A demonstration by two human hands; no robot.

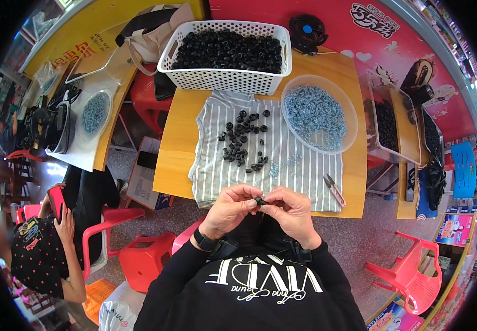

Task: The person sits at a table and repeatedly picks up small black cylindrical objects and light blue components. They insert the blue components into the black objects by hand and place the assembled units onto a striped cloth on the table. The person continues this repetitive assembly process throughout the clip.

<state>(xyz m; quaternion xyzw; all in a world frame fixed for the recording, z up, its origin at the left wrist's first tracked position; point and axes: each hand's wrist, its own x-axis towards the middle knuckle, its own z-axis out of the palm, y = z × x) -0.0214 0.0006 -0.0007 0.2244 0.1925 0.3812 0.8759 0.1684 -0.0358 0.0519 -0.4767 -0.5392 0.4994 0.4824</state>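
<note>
At the table's near edge, my left hand (228, 209) and my right hand (293, 212) meet, fingertips pinched together on a small black plastic piece (259, 202). Its finer details are covered by my fingers. Beyond my hands, a grey-and-white striped cloth (211, 165) carries a loose group of similar black round pieces (240, 135). A few tiny pale-blue clear pieces (274, 170) are scattered near them. To the right of my right hand lies a pair of small thread snips (334, 190), with pinkish handles.
A white perforated basket (224, 80) full of black pieces stands at the back. Beside it is a round clear tub (351, 129) of pale-blue pieces. A black fan (308, 33) sits behind. Red stools (147, 259) and another person (40, 248) holding a red phone are left.
</note>
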